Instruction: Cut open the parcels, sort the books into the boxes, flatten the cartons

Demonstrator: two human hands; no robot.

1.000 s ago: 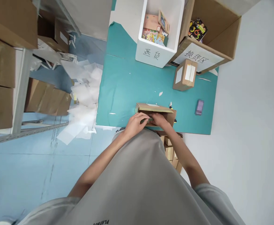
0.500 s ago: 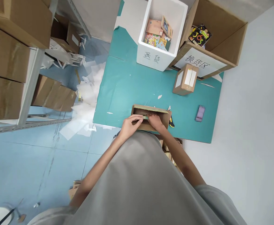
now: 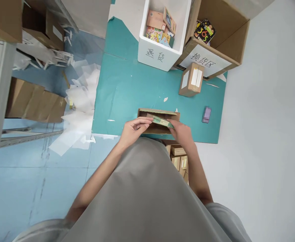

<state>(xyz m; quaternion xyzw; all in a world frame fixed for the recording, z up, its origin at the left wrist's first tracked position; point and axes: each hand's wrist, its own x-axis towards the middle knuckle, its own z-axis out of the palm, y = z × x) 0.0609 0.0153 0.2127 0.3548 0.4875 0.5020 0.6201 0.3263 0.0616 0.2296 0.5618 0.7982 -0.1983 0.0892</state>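
Note:
An open cardboard box [image 3: 176, 116] sits at the near edge of the green-covered table. Rising out of it is a book [image 3: 162, 121] with a pale green spine, tilted so its right end is nearer me. My right hand [image 3: 184, 132] grips that right end between thumb and fingers. At the other end, my left hand [image 3: 134, 131] pinches the book with its fingertips, thumb below. The book's lower part is hidden inside the box.
Behind stand a white foam bin [image 3: 159, 55] with books and a large carton [image 3: 234, 43] holding a black book [image 3: 205, 32]. A small taped box [image 3: 191, 80] and a blurred purple item [image 3: 206, 114] lie to the right. White sheets [image 3: 80, 104] litter the left floor by shelving [image 3: 1, 87].
The book has come up out of the box and its spine now shows. My right hand has moved out of the box to the book's right end. The view has shifted.

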